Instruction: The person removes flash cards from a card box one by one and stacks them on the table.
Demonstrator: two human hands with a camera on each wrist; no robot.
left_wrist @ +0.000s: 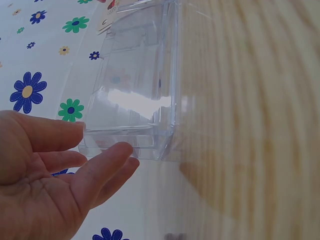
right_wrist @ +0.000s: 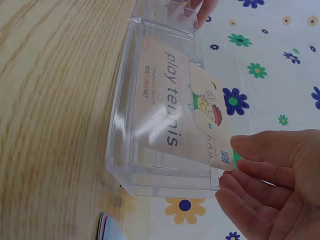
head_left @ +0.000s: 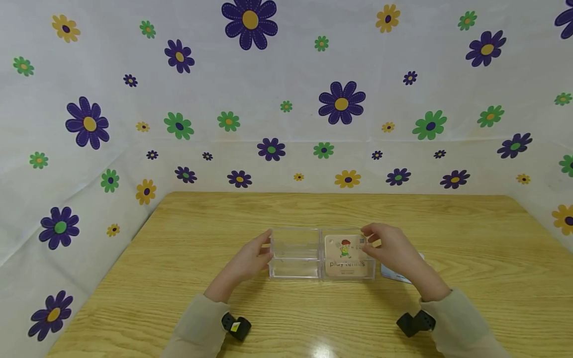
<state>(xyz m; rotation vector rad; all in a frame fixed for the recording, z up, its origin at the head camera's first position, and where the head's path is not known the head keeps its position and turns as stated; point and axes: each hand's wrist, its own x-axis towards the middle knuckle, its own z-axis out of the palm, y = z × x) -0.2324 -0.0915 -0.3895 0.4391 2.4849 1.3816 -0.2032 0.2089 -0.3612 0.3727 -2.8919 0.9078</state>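
One clear, rigid plastic box with two compartments side by side [head_left: 295,269], standing lengthwise across the middle of a light wood-grain table [head_left: 224,214]; a divider separates left compartment from right, and the front wall is lower than the back. One cream rectangular card with rounded corners [head_left: 346,256], in the right compartment, printed with a cartoon figure in a red cap holding a racket, the words "play tennis", smaller lettering and a square code near one corner; its lower part shows through the clear front wall, its upper part stands above that wall's edge. One right hand [head_left: 394,246], at the box's right end, thumb and fingertips brought together in a pinch on the card's coded upper corner. One left hand [head_left: 248,261], at the box's left end, fingers loosely extended and parted, fingertips against the plastic, without a firm grip. One small stack of thin pieces with a light blue top [head_left: 389,273], flat on the table just right of the box, partly covered by the right hand and forearm; layered edges of several colours show in the right wrist view. Two pale long sleeves [head_left: 199,318], each with a small black wrist device [head_left: 241,328]. One white cloth backdrop with purple, green and yellow flowers [head_left: 286,64], behind and beside the table.
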